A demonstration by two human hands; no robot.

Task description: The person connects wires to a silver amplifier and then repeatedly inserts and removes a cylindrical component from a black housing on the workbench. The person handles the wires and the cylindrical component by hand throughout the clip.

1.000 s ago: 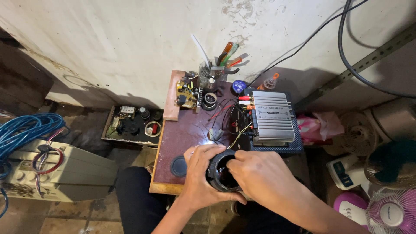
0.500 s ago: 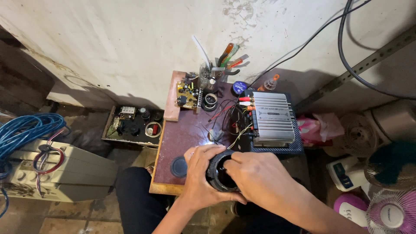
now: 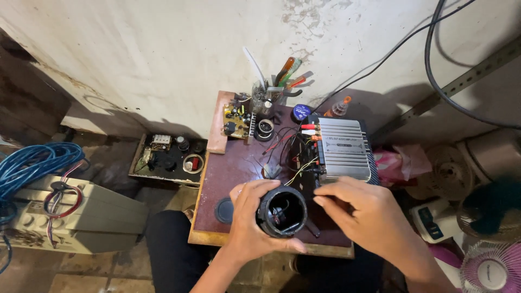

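Observation:
My left hand [image 3: 247, 222] grips a round black speaker housing [image 3: 281, 211], its open hollow turned up toward me, over the front of a small dark wooden work table [image 3: 233, 168]. My right hand [image 3: 363, 211] hovers just right of the housing with fingers spread and nothing in them. Thin wires [image 3: 297, 163] run from the housing area up to a silver ribbed amplifier box [image 3: 343, 150] at the table's right.
A green circuit board [image 3: 237, 119], a cup of pliers and screwdrivers [image 3: 277, 87], a blue tape roll [image 3: 300, 112] and a black round disc [image 3: 223, 210] share the table. A tray of parts [image 3: 168, 157] lies left, blue cable [image 3: 32, 163] beyond it, fans [image 3: 488, 266] at right.
My right hand has come off the black housing and drawn to the right, leaving its open hollow in full view. My left hand still holds it.

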